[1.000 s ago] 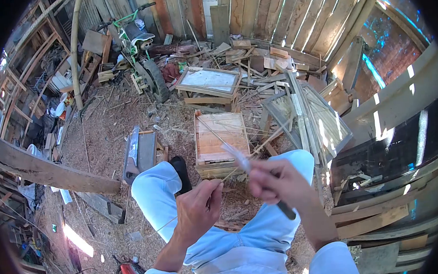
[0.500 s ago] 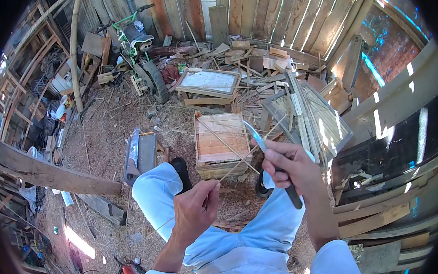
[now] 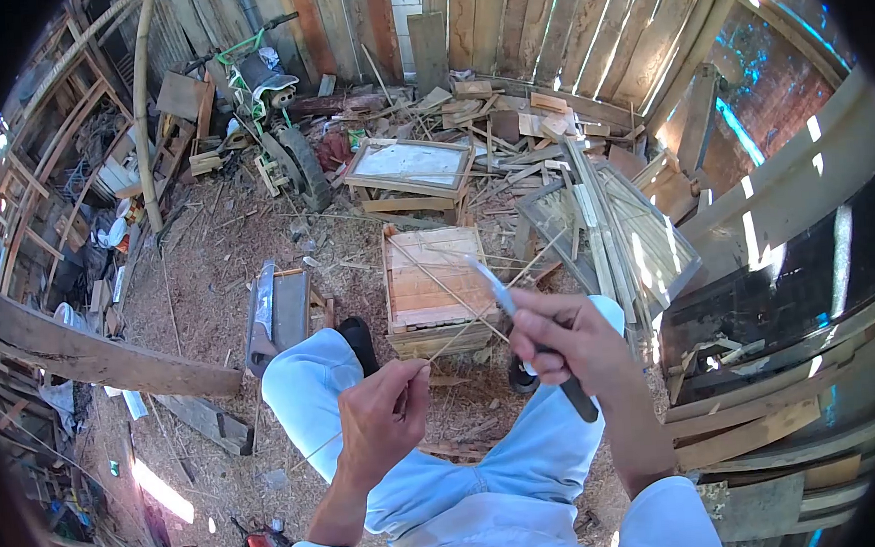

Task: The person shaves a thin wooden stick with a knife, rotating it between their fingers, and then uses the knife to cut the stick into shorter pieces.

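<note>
Head view: knife (image 3: 504, 294) blade blurred

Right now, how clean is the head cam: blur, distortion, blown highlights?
Head view: heavy fisheye with a black vignette; sun through the plank wall blows out stripes; the knife blade is slightly motion-blurred in the right hand; the left hand and its thin strip stay sharp.

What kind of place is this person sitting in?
Probably a rough wooden workshop shed. The plank wall lets sunlight through its gaps, scrap wood is heaped on a floor of shavings, and the right hand holds a knife to a thin stick.
</note>
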A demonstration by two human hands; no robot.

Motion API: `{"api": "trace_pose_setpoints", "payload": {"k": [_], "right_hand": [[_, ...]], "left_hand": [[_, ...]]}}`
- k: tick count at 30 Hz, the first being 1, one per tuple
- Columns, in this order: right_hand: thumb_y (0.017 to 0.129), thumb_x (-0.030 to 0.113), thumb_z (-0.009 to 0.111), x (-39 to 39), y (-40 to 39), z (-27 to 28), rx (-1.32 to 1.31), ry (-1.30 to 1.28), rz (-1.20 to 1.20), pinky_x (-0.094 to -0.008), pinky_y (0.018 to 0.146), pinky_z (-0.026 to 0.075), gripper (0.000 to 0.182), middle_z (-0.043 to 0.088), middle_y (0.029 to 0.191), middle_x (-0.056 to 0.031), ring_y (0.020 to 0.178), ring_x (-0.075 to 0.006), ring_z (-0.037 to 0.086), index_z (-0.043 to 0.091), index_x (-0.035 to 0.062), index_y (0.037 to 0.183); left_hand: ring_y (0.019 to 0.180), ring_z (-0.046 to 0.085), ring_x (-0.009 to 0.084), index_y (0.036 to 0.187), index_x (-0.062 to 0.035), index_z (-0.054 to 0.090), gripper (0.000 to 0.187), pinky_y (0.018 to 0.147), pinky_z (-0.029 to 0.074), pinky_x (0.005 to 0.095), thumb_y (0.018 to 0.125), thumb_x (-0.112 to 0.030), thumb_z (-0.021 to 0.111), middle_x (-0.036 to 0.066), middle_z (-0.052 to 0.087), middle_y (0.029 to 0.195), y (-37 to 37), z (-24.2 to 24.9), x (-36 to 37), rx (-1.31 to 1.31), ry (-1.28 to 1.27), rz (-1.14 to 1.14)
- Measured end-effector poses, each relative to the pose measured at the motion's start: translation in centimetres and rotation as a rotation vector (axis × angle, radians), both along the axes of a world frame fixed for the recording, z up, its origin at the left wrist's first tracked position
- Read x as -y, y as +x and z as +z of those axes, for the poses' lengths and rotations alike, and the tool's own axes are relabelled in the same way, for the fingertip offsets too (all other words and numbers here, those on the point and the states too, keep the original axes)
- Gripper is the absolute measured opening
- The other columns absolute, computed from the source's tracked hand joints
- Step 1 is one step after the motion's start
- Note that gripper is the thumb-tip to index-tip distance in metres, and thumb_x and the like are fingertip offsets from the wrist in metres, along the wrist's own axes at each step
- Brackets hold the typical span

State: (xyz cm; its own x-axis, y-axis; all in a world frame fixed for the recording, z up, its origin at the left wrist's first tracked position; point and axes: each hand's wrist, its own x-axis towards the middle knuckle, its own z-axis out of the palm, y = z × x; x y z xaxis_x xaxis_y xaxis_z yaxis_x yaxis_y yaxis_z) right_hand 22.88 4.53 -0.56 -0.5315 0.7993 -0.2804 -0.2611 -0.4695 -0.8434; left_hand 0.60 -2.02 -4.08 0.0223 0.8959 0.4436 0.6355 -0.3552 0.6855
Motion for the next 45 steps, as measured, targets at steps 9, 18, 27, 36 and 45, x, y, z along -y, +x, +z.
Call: {"api": "trace_pose_setpoints", "payload": {"k": [9, 18, 27, 36, 45], "right_hand": [[0.095, 0.013, 0.05, 1.9, -3.1, -1.8, 0.033, 0.061, 0.071, -0.0173, 0.04, 0.031, 0.03, 0.055, 0.07, -0.0016, 0.049, -0.002, 0.039, 0.052, 0.003, 0.124], [0.095, 0.014, 0.051, 1.7, -2.4, -1.2, 0.013, 0.02, 0.069, -0.0175, 0.04, 0.032, 0.032, 0.056, 0.069, -0.0024, 0.048, -0.003, 0.04, 0.052, 0.002, 0.124], [0.094, 0.017, 0.053, 1.2, -1.6, -1.1, 0.019, -0.032, 0.065, -0.0175, 0.039, 0.031, 0.033, 0.055, 0.071, -0.0029, 0.048, -0.0034, 0.039, 0.052, 0.0059, 0.125], [0.095, 0.016, 0.051, 0.8, -0.8, -0.1, -0.067, -0.129, 0.107, -0.016, 0.04, 0.029, 0.034, 0.052, 0.071, -0.0012, 0.049, -0.0027, 0.036, 0.05, 0.0073, 0.128], [0.095, 0.014, 0.051, -0.6, 0.4, 0.6, -0.024, -0.033, -0.014, -0.0173, 0.041, 0.031, 0.034, 0.052, 0.073, -0.0021, 0.051, -0.0032, 0.037, 0.05, 0.0049, 0.127]], "left_hand": [[0.049, 0.057, 0.0212, 0.087, -0.0024, 0.059, 0.006, 0.044, 0.042, 0.0305, 0.082, -0.002, 0.063, 0.01, 0.059, 0.067, 1.0, -0.5, -0.9, 0.077, -0.009, 0.026], [0.047, 0.052, 0.0165, 0.085, -0.0012, 0.06, 0.008, 0.043, 0.038, 0.0272, 0.08, 0.003, 0.064, 0.009, 0.056, 0.064, 0.6, 0.0, -0.1, -0.03, 0.111, 0.015], [0.046, 0.051, 0.0179, 0.085, -0.0014, 0.06, 0.009, 0.042, 0.037, 0.0275, 0.079, 0.004, 0.064, 0.009, 0.055, 0.062, 0.6, 0.3, -0.1, -0.043, 0.125, 0.002], [0.047, 0.052, 0.0172, 0.085, -0.0009, 0.06, 0.009, 0.043, 0.037, 0.027, 0.079, 0.004, 0.064, 0.009, 0.056, 0.063, 0.6, 0.3, -0.1, -0.014, 0.095, -0.021], [0.05, 0.056, 0.0209, 0.085, -0.0021, 0.059, 0.009, 0.045, 0.041, 0.0286, 0.079, 0.003, 0.064, 0.01, 0.059, 0.067, 0.2, 0.7, 0.5, -0.02, 0.063, -0.001]]}}
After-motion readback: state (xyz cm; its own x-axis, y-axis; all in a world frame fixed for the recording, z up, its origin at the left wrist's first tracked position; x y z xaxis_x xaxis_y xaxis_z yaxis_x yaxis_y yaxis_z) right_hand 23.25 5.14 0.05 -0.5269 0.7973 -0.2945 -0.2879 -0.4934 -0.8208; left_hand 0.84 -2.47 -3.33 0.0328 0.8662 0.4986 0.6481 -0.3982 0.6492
